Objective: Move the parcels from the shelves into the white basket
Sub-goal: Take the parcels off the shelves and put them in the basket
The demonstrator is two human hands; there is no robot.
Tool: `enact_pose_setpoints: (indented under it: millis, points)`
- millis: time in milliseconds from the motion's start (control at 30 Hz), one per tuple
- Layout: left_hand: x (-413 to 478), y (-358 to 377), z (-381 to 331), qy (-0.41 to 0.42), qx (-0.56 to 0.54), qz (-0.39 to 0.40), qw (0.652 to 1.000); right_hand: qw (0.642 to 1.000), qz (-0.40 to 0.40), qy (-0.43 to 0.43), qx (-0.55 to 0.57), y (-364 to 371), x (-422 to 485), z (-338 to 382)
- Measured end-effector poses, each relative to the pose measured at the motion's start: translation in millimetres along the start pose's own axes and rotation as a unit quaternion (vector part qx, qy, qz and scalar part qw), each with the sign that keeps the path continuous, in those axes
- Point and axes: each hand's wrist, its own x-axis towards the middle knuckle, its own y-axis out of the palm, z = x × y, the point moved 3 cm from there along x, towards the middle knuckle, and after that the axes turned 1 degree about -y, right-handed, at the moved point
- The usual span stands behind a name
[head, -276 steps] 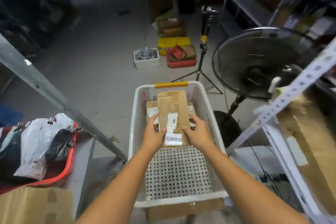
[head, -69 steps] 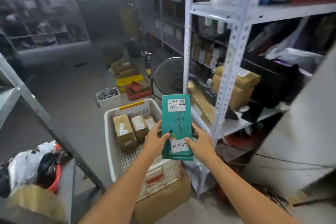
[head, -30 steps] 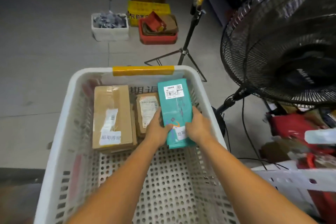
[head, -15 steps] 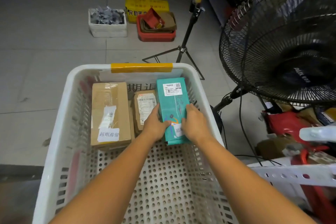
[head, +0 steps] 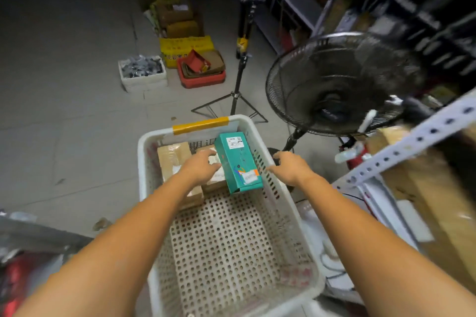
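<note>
Teal cardboard carton [head: 238, 162] is lying in the far right corner of the white perforated plastic basket [head: 296, 219], beside brown taped parcels [head: 172, 156], looking light and stiff, best gripped across its long edges, while left hand [head: 199, 166] and right hand [head: 289, 166] are hovering loose-fingered, holding nothing.

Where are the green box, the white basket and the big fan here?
green box [head: 238, 162]: head view, on its top face.
white basket [head: 142, 175]: head view, on its left rim.
fan [head: 334, 77]: head view, on its front grille.
</note>
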Motion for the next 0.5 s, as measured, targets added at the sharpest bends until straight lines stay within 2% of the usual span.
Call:
enact_pose_setpoints:
  millis: [133,267,500]
  points:
    - [-70,-45,-40,0.040,0.064,-0.003,0.997,0.999,-0.031,0.017,0.028,-48,-83,-6]
    - [-139,-67,-83,0.067,0.074,-0.022,0.995,0.990,-0.065,0.032,0.118,-81,-168,-21]
    - [-277,-38,-162,0.135,0.131,-0.046,0.981,0.976,-0.129,0.024,0.176,-105,-323,-87]
